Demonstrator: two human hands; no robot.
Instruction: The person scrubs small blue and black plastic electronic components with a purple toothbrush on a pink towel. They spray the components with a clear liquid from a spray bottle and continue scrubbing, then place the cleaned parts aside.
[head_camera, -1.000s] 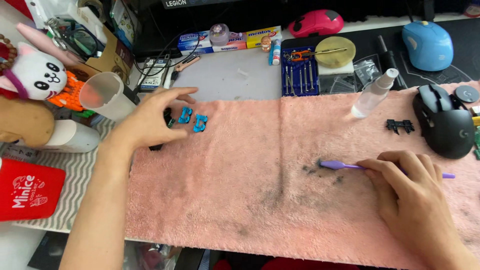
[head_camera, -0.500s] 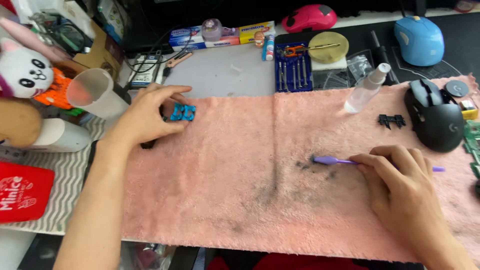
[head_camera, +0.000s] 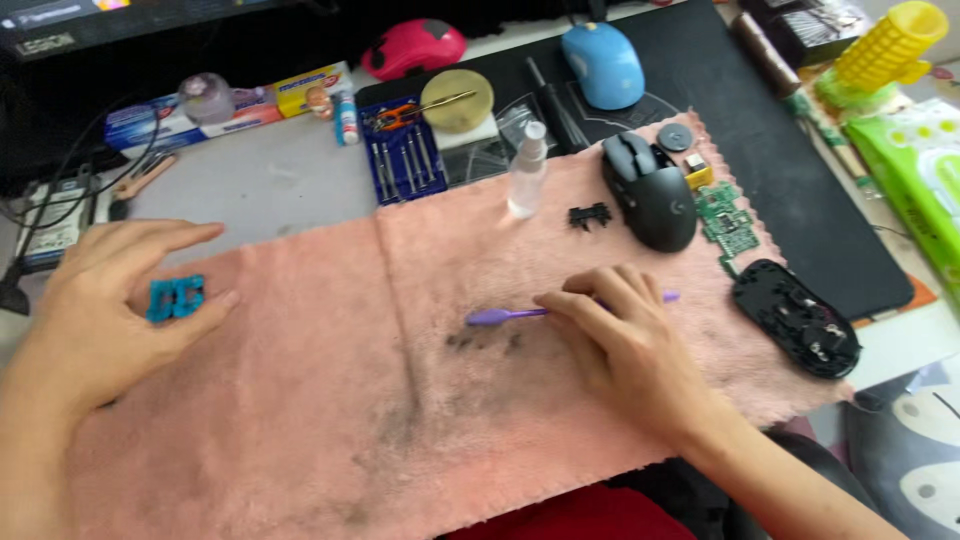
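Observation:
My left hand (head_camera: 100, 305) rests at the left end of a pink towel (head_camera: 330, 400), with thumb and forefinger closed around a small blue plastic part (head_camera: 175, 298). My right hand (head_camera: 635, 350) lies over the handle of a purple brush (head_camera: 497, 316) in the middle of the towel. The brush head points left, and the handle's tip pokes out past my fingers on the right. Dark dust smears the towel just below the brush.
On the towel's right end lie a black mouse shell (head_camera: 652, 190), a green circuit board (head_camera: 725, 215), a black mouse base (head_camera: 797, 320) and a small black part (head_camera: 590, 214). A clear spray bottle (head_camera: 527, 170) and a blue screwdriver set (head_camera: 405, 155) stand behind. Behind those are a blue mouse (head_camera: 603, 62) and a red mouse (head_camera: 413, 47).
My left hand has closed on the blue part and drawn it slightly left. My right hand stays on the brush. The view has swung to the right.

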